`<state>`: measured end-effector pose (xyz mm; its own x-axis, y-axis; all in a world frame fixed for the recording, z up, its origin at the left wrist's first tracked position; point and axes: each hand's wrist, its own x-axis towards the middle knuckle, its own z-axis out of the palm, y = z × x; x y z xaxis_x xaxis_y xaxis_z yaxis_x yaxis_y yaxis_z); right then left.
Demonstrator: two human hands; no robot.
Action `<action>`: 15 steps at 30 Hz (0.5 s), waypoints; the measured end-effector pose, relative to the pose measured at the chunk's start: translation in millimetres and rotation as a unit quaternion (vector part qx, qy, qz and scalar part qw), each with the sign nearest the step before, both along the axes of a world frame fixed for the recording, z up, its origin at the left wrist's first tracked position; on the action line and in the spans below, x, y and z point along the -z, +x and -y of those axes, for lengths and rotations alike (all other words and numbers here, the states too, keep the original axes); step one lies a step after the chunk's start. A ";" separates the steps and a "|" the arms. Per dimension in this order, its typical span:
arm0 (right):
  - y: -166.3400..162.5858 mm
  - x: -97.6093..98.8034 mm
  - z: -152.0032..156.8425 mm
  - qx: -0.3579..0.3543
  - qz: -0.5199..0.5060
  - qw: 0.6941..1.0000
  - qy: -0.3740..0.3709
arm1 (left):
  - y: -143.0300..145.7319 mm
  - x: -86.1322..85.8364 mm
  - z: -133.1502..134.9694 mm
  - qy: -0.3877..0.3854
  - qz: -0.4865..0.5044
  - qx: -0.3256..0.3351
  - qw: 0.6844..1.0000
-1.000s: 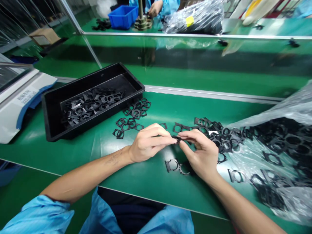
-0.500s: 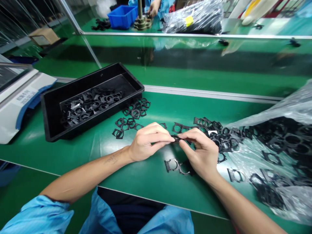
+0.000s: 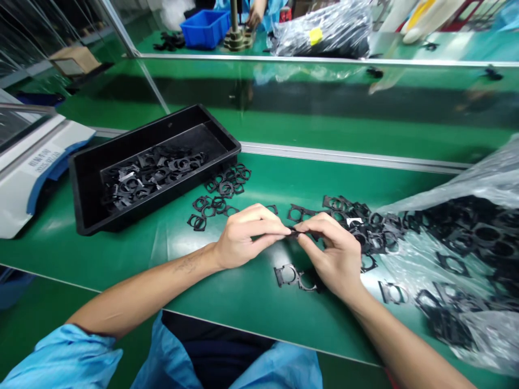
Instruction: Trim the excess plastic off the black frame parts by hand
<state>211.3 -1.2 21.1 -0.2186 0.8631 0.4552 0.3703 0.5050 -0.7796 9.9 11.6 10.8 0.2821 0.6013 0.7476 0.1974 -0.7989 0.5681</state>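
Observation:
Between my two hands is a small black plastic ring part [image 3: 294, 232], seen nearly edge-on and mostly covered by fingertips. My left hand [image 3: 250, 235] pinches its left end with thumb and fingers. At the other end, my right hand [image 3: 333, 249] grips it between thumb and index finger. Below the hands, flat black ring frames [image 3: 288, 275] lie on the green table [image 3: 243, 302], partly behind my right hand. More loose ring frames [image 3: 298, 212] lie just beyond the fingers.
A black tray [image 3: 162, 202] holding many ring parts stands at the left. Loose ring parts [image 3: 225, 186] lie beside it. At the right, a clear plastic bag [image 3: 421, 259] spills more parts. Behind a metal rail [image 3: 344, 156], a co-worker's hand [image 3: 256, 13] is near a blue bin [image 3: 205, 28].
The held ring part has tilted slightly and now shows flatter, more edge-on. My right hand has shifted very slightly left; otherwise both hands stay in place.

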 end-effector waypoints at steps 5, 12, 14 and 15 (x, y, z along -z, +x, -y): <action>1.4 1.5 -1.0 -0.004 -0.007 1.000 0.005 | 1.4 0.9 1.0 -0.013 0.006 0.004 1.000; 0.2 2.0 -0.3 0.000 -0.002 1.000 -0.008 | 0.1 2.2 1.2 -0.027 -0.005 0.000 1.000; -0.4 3.2 0.2 -0.001 -0.003 1.000 -0.017 | -0.1 1.9 1.1 -0.031 -0.004 0.005 0.999; -0.8 3.9 0.3 0.000 -0.005 1.000 -0.022 | 0.0 1.8 1.1 -0.034 -0.002 0.009 0.999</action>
